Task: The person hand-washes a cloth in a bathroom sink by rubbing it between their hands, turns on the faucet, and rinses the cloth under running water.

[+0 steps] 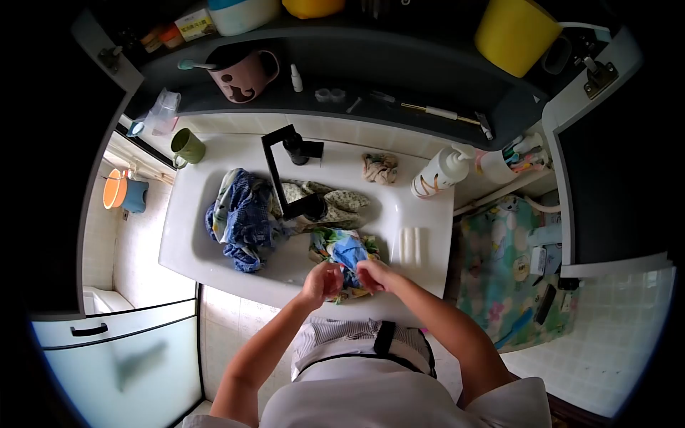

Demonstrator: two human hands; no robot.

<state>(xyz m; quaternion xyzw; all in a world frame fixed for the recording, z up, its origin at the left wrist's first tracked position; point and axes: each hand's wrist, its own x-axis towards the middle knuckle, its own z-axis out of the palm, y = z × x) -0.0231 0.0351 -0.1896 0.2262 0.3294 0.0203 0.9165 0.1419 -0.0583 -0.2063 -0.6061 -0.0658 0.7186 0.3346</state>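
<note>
At the front of the white sink (178,253), a wet-looking cloth patterned in blue, green and yellow (348,250) is bunched up between my hands. My left hand (325,280) is closed at its left side, fingers curled against the fabric. Gripping its right side is my right hand (374,275), also closed. A dark blue patterned garment (248,214) with a pale section lies heaped in the left of the basin. Behind my hands, a cream patterned cloth (344,207) rests partly under the black faucet (274,171).
A pump bottle (439,172) and a small crumpled brown cloth (379,168) stand on the sink's back right. A green mug (188,147) is at the back left corner. Overhead, a dark shelf (357,68) holds a pink mug (242,75); open cabinet doors flank both sides.
</note>
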